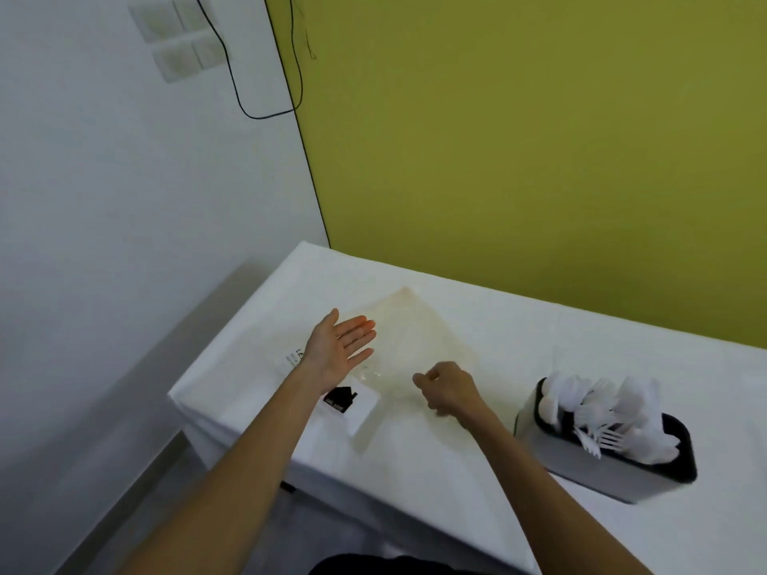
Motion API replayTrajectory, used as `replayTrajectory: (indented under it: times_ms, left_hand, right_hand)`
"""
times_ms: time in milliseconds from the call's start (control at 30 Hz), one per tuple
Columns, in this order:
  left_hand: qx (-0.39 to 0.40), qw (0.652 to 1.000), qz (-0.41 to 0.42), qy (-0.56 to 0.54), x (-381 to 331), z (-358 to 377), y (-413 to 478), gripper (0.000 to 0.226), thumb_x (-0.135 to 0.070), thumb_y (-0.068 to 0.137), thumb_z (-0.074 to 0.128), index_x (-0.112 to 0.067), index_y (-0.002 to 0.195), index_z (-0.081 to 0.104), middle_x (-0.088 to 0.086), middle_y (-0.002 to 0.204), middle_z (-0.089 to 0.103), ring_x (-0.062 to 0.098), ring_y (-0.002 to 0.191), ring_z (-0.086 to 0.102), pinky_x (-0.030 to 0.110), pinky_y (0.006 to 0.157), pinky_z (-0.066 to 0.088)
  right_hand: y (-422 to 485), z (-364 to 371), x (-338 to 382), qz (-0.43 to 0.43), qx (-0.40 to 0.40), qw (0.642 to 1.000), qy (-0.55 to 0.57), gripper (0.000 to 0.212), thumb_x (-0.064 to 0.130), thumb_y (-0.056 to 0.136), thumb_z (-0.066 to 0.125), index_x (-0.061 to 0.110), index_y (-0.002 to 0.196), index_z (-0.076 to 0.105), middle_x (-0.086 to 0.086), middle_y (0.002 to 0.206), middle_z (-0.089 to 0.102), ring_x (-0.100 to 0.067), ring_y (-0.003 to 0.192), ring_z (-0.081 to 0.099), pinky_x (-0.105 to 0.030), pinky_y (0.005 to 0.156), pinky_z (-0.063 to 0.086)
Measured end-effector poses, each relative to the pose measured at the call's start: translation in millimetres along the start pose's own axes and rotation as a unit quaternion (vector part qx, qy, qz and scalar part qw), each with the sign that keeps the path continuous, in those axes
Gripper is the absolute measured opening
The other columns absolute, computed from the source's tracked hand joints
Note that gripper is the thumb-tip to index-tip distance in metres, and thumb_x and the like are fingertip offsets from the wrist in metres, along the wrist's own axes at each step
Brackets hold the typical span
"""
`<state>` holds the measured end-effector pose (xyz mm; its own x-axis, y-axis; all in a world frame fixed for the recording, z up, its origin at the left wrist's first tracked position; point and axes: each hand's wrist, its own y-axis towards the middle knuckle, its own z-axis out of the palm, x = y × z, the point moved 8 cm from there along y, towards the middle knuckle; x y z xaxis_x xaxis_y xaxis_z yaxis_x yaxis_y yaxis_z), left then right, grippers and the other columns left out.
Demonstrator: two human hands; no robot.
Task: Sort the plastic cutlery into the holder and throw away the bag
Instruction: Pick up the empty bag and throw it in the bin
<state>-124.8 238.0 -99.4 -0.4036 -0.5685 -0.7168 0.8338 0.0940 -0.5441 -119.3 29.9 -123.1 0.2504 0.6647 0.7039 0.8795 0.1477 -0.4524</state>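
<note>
A clear, slightly yellowed plastic bag with a white label and a black house logo lies flat on the white table. My left hand hovers over the bag's left part, palm turned up and fingers straight. My right hand is over the bag's right edge with its fingers curled; whether it pinches the plastic I cannot tell. The grey holder with a black rim stands to the right, filled with white plastic cutlery, forks and spoons among it.
The table stands in a corner, with a green wall behind it and a white wall to the left. A black cable hangs down the white wall. The table's left edge drops off to the grey floor.
</note>
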Motion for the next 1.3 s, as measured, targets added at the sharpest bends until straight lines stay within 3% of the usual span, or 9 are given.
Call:
replayTrajectory:
  times_ms: [67,133,267,467,667,767,867,1067,1300]
  left_hand:
    - [-0.077,0.976,0.055,0.195,-18,-22,3,0.036,-0.04,0.099,0.051,-0.011,0.114,0.069,0.008,0.123,0.069,0.024,0.115,0.062,0.043,0.103,0.047]
    - [-0.138,0.887,0.135,0.419,-38,-33,4,0.029,-0.03,0.096,0.055,-0.015,0.116,0.07,0.0,0.122,0.067,0.02,0.109,0.058,0.032,0.097,0.044]
    - [-0.095,0.758,0.124,0.634,-34,-51,27,0.046,-0.023,0.099,0.055,-0.013,0.143,0.05,0.007,0.145,0.053,0.026,0.131,0.051,0.034,0.109,0.04]
    - [-0.115,0.775,0.069,0.617,-30,-65,41,0.067,-0.048,0.096,0.056,-0.018,0.152,0.032,0.014,0.15,0.043,0.034,0.139,0.039,0.046,0.111,0.037]
    - [0.008,0.909,-0.005,0.416,-12,-41,35,0.059,-0.038,0.097,0.062,-0.029,0.15,0.038,0.006,0.127,0.066,0.02,0.101,0.065,0.032,0.086,0.045]
    - [0.099,0.937,-0.031,0.333,-10,-10,24,0.062,-0.028,0.094,0.068,-0.046,0.146,0.038,0.007,0.12,0.071,0.025,0.106,0.07,0.034,0.086,0.05]
    - [0.184,0.936,-0.045,0.295,-12,24,5,0.068,-0.018,0.09,0.073,-0.054,0.138,0.039,0.012,0.124,0.07,0.031,0.109,0.071,0.045,0.096,0.051]
    - [0.196,0.941,0.098,0.257,-57,96,-21,0.059,0.002,0.087,0.069,-0.031,0.133,0.053,0.013,0.103,0.077,0.019,0.076,0.074,0.028,0.078,0.052]
    - [0.401,0.786,0.149,0.445,-61,206,-78,0.064,-0.018,0.072,0.088,-0.027,0.13,0.064,-0.008,0.088,0.061,0.007,0.087,0.06,0.02,0.088,0.051]
  right_hand:
    - [6,26,-15,0.072,0.012,0.995,0.068,0.04,0.036,0.092,0.059,-0.002,0.083,0.064,-0.018,0.076,0.073,-0.033,0.063,0.073,-0.043,0.063,0.063]
    - [6,36,-27,0.115,-0.023,0.982,0.151,0.038,0.033,0.091,0.064,-0.004,0.081,0.063,-0.017,0.071,0.071,-0.031,0.054,0.071,-0.046,0.057,0.063]
    - [3,40,-32,0.134,-0.09,0.962,0.219,0.021,0.011,0.087,0.066,-0.01,0.09,0.07,-0.019,0.072,0.074,-0.02,0.048,0.07,-0.033,0.052,0.061]
    - [1,0,-11,0.088,-0.125,0.929,0.336,0.013,0.014,0.091,0.062,0.007,0.091,0.074,-0.004,0.075,0.064,-0.016,0.064,0.058,-0.028,0.06,0.045]
    - [-18,-42,4,0.026,-0.106,0.912,0.395,0.02,0.026,0.101,0.049,0.012,0.106,0.062,-0.006,0.099,0.077,-0.03,0.086,0.074,-0.038,0.074,0.055]
    - [-37,-76,6,-0.012,-0.153,0.905,0.397,0.025,0.026,0.107,0.042,0.008,0.11,0.059,-0.011,0.098,0.078,-0.034,0.085,0.076,-0.038,0.07,0.059]
    - [-54,-104,6,-0.029,-0.196,0.898,0.393,0.026,0.024,0.106,0.044,0.004,0.111,0.059,-0.01,0.093,0.078,-0.035,0.081,0.076,-0.042,0.07,0.059]
    - [-106,-162,-4,-0.042,-0.355,0.86,0.363,0.034,0.029,0.094,0.066,0.011,0.117,0.049,-0.011,0.074,0.077,-0.037,0.072,0.073,-0.045,0.071,0.061]
    - [-224,-219,-13,-0.111,-0.473,0.788,0.379,0.013,0.02,0.097,0.065,0.01,0.105,0.069,-0.012,0.068,0.073,-0.025,0.062,0.068,-0.024,0.051,0.05]
